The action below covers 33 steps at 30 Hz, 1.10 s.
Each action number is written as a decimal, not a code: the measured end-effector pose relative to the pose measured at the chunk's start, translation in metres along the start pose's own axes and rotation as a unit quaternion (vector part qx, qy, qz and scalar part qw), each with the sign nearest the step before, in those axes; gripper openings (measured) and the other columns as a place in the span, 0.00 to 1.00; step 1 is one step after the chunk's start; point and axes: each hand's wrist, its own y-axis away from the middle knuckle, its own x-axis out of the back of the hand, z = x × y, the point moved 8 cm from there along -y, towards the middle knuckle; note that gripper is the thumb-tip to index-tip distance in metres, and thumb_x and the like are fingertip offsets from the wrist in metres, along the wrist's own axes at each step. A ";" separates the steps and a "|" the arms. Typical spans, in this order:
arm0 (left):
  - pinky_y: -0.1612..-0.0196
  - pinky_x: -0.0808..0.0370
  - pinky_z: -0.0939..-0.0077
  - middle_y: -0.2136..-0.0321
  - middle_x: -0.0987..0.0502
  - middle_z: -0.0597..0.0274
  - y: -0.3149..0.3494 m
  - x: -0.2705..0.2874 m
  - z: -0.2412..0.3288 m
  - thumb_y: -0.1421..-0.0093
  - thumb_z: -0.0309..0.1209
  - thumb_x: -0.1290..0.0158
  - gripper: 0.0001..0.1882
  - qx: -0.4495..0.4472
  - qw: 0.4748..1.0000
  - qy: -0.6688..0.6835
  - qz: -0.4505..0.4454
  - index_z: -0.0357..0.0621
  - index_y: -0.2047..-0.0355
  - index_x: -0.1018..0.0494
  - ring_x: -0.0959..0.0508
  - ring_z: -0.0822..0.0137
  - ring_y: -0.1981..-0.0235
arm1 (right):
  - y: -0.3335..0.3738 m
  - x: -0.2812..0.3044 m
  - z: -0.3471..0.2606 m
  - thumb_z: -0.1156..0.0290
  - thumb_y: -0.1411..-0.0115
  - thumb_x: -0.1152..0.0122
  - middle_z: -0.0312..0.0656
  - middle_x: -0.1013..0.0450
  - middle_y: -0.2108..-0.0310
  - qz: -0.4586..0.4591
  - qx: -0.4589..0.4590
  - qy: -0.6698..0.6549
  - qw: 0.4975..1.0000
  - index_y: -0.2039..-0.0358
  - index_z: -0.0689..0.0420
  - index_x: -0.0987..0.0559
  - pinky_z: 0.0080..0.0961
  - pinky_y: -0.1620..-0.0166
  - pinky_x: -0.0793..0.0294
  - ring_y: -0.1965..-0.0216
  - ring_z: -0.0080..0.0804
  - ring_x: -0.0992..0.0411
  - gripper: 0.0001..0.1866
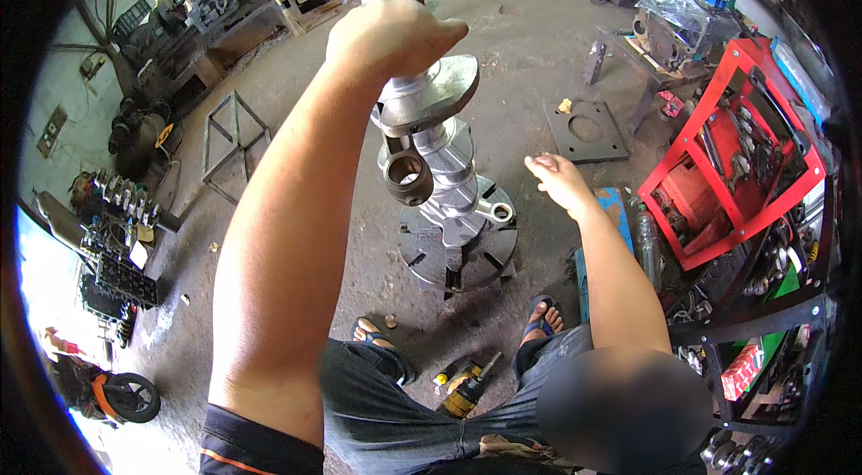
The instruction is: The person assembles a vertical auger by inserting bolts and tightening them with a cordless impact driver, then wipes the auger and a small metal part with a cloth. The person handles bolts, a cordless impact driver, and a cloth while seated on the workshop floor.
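A metal crankshaft [449, 156] stands upright on a round slotted metal plate [422, 264] on the floor in front of me. My left hand [386, 30] is closed around its upper shaft, thumb out to the right; a pale cylindrical end shows above the fist. The palm side is hidden. A dark connecting rod [409, 179] hangs from the crankshaft toward me, its round eye facing me. Lower on the right juts a brighter connecting rod [496, 209]. My right hand [561, 183] hovers to the right of the crankshaft, touching nothing, fingers loosely extended with nothing visible in them.
Between my feet lies a yellow and black power tool [462, 396]. A square plate with a hole [588, 147] lies beyond my right hand. The red tool rack [705, 156] stands at right; a metal frame [235, 138] and engine parts [126, 273] are at left.
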 end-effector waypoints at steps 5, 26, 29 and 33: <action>0.48 0.24 0.60 0.57 0.18 0.48 0.010 0.006 -0.002 0.43 0.56 0.48 0.29 0.020 0.998 0.039 0.048 0.44 0.57 0.19 0.19 0.50 0.53 | 0.014 -0.040 -0.051 0.42 0.36 0.41 0.42 0.23 0.51 -0.080 0.103 -0.153 0.980 0.47 0.57 0.24 0.31 0.53 0.27 0.52 0.36 0.24 0.31; 0.49 0.23 0.62 0.56 0.17 0.53 0.013 0.010 0.000 0.41 0.56 0.49 0.27 0.047 0.998 0.021 0.034 0.50 0.56 0.18 0.18 0.54 0.53 | -0.003 -0.056 -0.042 0.41 0.36 0.42 0.45 0.22 0.57 -0.023 0.036 -0.207 0.977 0.51 0.65 0.24 0.30 0.55 0.24 0.58 0.34 0.24 0.34; 0.47 0.24 0.60 0.57 0.18 0.49 0.012 0.009 0.000 0.43 0.57 0.48 0.28 0.044 0.998 0.040 0.035 0.47 0.58 0.18 0.19 0.50 0.53 | 0.004 -0.052 -0.050 0.41 0.36 0.42 0.47 0.23 0.54 -0.037 0.043 -0.220 0.974 0.48 0.64 0.25 0.30 0.54 0.24 0.58 0.35 0.24 0.35; 0.49 0.23 0.63 0.56 0.17 0.53 0.013 0.010 0.002 0.41 0.57 0.50 0.28 0.038 0.998 0.022 0.037 0.48 0.55 0.18 0.18 0.54 0.53 | 0.009 -0.048 -0.050 0.40 0.36 0.42 0.48 0.23 0.53 -0.049 0.031 -0.213 0.975 0.46 0.63 0.26 0.30 0.54 0.25 0.56 0.37 0.24 0.36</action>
